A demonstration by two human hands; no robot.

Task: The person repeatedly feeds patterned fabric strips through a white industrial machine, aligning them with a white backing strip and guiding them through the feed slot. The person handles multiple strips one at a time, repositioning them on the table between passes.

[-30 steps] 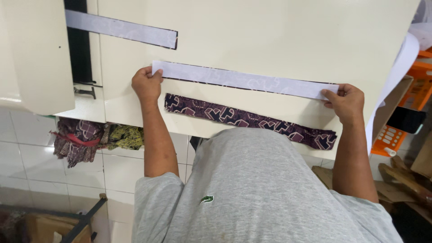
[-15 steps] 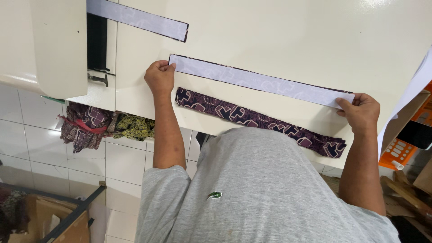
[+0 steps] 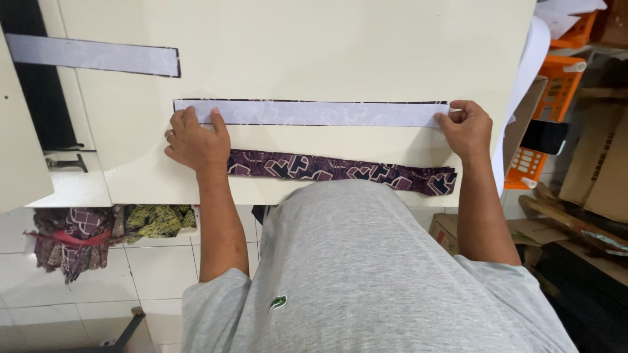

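Observation:
A long pale lilac strip with dark edges (image 3: 314, 113) lies flat across the cream table (image 3: 327, 46). My left hand (image 3: 193, 139) presses on its left end with the fingers spread flat. My right hand (image 3: 466, 127) pinches its right end between thumb and fingers. Just below the pale strip, near the table's front edge, lies a dark purple patterned fabric strip (image 3: 340, 171), untouched by either hand.
A second pale strip (image 3: 91, 55) lies at the far left, reaching over a dark gap. Patterned cloth bundles (image 3: 98, 232) hang under the table on the left. An orange crate (image 3: 546, 131) and cardboard boxes (image 3: 598, 163) stand at the right.
The view has shifted so the table looks level. Both hands stay on the ends of the pale strip, which now lies straight and flat above the purple strip.

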